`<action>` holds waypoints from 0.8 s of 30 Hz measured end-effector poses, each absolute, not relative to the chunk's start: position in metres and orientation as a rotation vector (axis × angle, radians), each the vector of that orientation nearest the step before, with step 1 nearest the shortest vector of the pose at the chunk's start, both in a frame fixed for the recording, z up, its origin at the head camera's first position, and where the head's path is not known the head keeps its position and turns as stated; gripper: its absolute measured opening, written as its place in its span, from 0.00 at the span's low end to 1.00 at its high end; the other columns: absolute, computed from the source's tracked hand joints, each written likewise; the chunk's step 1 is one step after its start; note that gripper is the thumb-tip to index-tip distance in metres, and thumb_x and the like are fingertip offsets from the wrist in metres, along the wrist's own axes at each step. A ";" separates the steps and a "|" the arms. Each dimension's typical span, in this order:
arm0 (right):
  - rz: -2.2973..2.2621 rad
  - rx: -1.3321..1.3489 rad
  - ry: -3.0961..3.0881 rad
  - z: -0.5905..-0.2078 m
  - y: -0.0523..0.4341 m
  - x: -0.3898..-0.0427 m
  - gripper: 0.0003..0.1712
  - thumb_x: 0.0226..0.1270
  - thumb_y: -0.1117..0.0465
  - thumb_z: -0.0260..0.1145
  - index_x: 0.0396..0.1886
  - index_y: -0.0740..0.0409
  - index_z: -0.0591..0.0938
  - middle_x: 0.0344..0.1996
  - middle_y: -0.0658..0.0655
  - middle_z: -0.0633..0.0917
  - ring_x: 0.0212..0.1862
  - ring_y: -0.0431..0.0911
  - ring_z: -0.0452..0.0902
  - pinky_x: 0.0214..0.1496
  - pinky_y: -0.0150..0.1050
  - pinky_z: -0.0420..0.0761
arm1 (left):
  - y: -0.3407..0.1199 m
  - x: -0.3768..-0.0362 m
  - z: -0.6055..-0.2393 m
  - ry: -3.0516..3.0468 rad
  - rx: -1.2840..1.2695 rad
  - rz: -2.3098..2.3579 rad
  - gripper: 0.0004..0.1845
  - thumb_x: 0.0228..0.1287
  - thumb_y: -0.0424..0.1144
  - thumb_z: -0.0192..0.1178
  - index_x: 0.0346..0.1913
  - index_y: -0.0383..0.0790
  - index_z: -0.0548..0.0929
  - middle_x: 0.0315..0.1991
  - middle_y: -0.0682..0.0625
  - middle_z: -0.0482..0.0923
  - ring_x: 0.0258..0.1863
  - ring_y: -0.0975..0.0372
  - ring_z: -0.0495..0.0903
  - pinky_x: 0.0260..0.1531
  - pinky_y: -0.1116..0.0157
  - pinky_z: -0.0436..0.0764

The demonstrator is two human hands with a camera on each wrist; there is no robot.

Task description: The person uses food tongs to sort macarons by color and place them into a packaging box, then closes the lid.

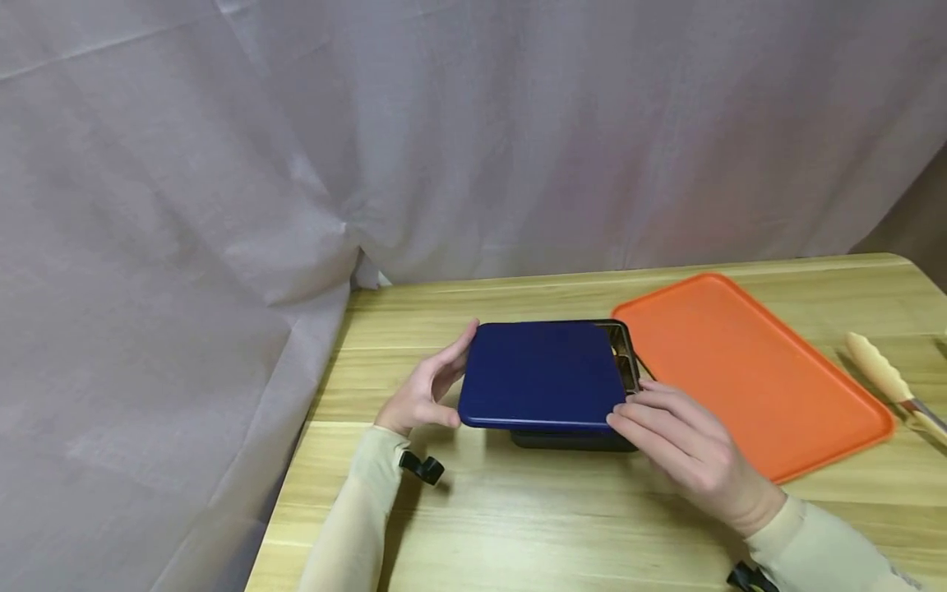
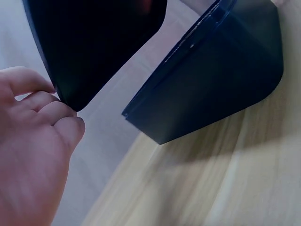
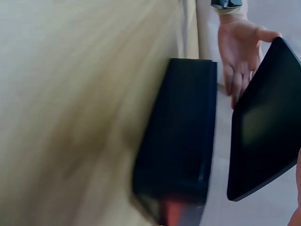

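Observation:
A flat dark blue lid [image 1: 543, 374] hangs over a dark rectangular box [image 1: 573, 441], shifted to the left of it. My left hand [image 1: 425, 395] holds the lid's left side, thumb at the near corner and fingers toward the far one. At the near right corner my right hand [image 1: 691, 448] pinches the lid. The right wrist view shows a gap between the tilted lid [image 3: 268, 117] and the box [image 3: 178, 132], which stands on the table. Part of the box's shiny inside shows past the lid's right edge; the rest is hidden.
An orange tray [image 1: 747, 370] lies right of the box on the wooden table [image 1: 473, 510]. Tongs with cream tips [image 1: 876, 366] lie at the far right. Behind the table hangs a grey curtain [image 1: 518, 140], which also covers the left side.

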State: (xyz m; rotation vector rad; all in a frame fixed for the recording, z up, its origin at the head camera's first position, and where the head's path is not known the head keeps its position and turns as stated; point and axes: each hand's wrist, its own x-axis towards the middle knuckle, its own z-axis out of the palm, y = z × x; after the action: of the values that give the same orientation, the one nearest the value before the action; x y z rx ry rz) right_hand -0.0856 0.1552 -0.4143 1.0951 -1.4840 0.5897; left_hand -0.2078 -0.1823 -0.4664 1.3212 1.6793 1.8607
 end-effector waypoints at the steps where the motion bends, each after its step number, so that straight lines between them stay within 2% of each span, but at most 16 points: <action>1: 0.587 1.098 -1.477 -0.417 0.157 -0.085 0.14 0.79 0.74 0.59 0.38 0.72 0.90 0.31 0.63 0.91 0.30 0.57 0.84 0.59 0.49 0.86 | -0.181 -0.208 -0.466 1.688 1.311 1.841 0.76 0.50 0.62 0.80 0.82 0.25 0.39 0.86 0.38 0.32 0.84 0.45 0.42 0.81 0.59 0.53; 5: 0.574 1.091 -1.456 -0.429 0.163 -0.081 0.13 0.78 0.74 0.60 0.37 0.71 0.90 0.31 0.63 0.91 0.30 0.57 0.84 0.58 0.49 0.86 | -0.176 -0.208 -0.466 1.759 1.278 1.744 0.78 0.45 0.63 0.82 0.84 0.29 0.39 0.86 0.43 0.33 0.85 0.49 0.40 0.82 0.59 0.50; 10: 0.573 1.076 -1.457 -0.437 0.168 -0.076 0.13 0.78 0.74 0.61 0.36 0.71 0.90 0.31 0.64 0.91 0.31 0.57 0.85 0.60 0.48 0.86 | -0.167 -0.210 -0.466 1.820 1.264 1.659 0.80 0.42 0.63 0.83 0.84 0.29 0.39 0.87 0.47 0.32 0.86 0.56 0.37 0.81 0.60 0.48; 12: 0.578 1.076 -1.462 -0.439 0.170 -0.076 0.13 0.78 0.73 0.60 0.36 0.71 0.90 0.31 0.64 0.91 0.32 0.57 0.85 0.62 0.48 0.85 | -0.164 -0.211 -0.467 1.823 1.273 1.648 0.80 0.42 0.62 0.83 0.84 0.28 0.39 0.87 0.46 0.30 0.86 0.56 0.36 0.81 0.60 0.47; 20: 0.578 1.097 -1.496 -0.454 0.181 -0.078 0.15 0.80 0.71 0.59 0.37 0.72 0.90 0.33 0.65 0.91 0.35 0.58 0.85 0.65 0.49 0.83 | -0.155 -0.215 -0.471 1.851 1.250 1.611 0.79 0.39 0.60 0.84 0.85 0.35 0.41 0.87 0.57 0.30 0.85 0.60 0.33 0.81 0.57 0.47; 24: 0.562 1.097 -1.536 -0.462 0.188 -0.080 0.15 0.81 0.71 0.58 0.37 0.72 0.90 0.34 0.65 0.91 0.34 0.58 0.85 0.65 0.48 0.83 | -0.150 -0.217 -0.474 1.870 1.236 1.585 0.79 0.38 0.58 0.84 0.86 0.36 0.42 0.87 0.55 0.28 0.85 0.61 0.33 0.81 0.52 0.47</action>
State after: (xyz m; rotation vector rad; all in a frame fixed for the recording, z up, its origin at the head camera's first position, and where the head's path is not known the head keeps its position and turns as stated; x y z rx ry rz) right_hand -0.0795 0.1876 -0.4623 1.0974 -1.5360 0.5625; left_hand -0.2169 -0.1504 -0.4740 1.2355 1.8700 1.5848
